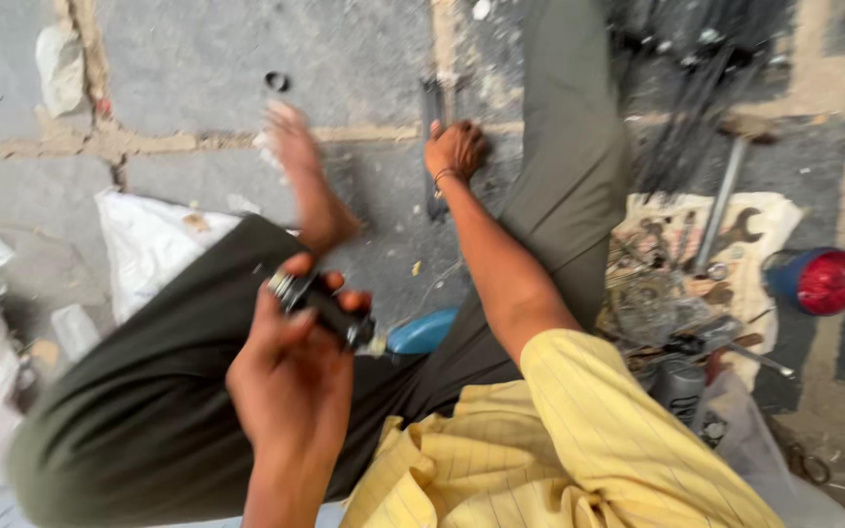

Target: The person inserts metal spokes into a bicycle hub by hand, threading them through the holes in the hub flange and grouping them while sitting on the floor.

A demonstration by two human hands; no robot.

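My left hand (290,376) is low in the view and grips a short black cylindrical part (323,305) with a metal ring at its upper end. My right hand (457,149) reaches far forward to the stone floor, knuckles up and fingers curled. It rests against a long dark metal tool (433,108) that lies on the ground. Blur hides whether the fingers hold that tool. My bare foot (303,171) is just left of that hand. A blue rounded object (422,332) shows under the black part, between my legs.
A worn cloth (770,220) at the right carries spanners, a long metal bar (719,205) and greasy parts. Beside it stands a red round cap on a blue base (823,282). White bags (149,244) lie at the left. Dark spokes (696,88) lie at the top right.
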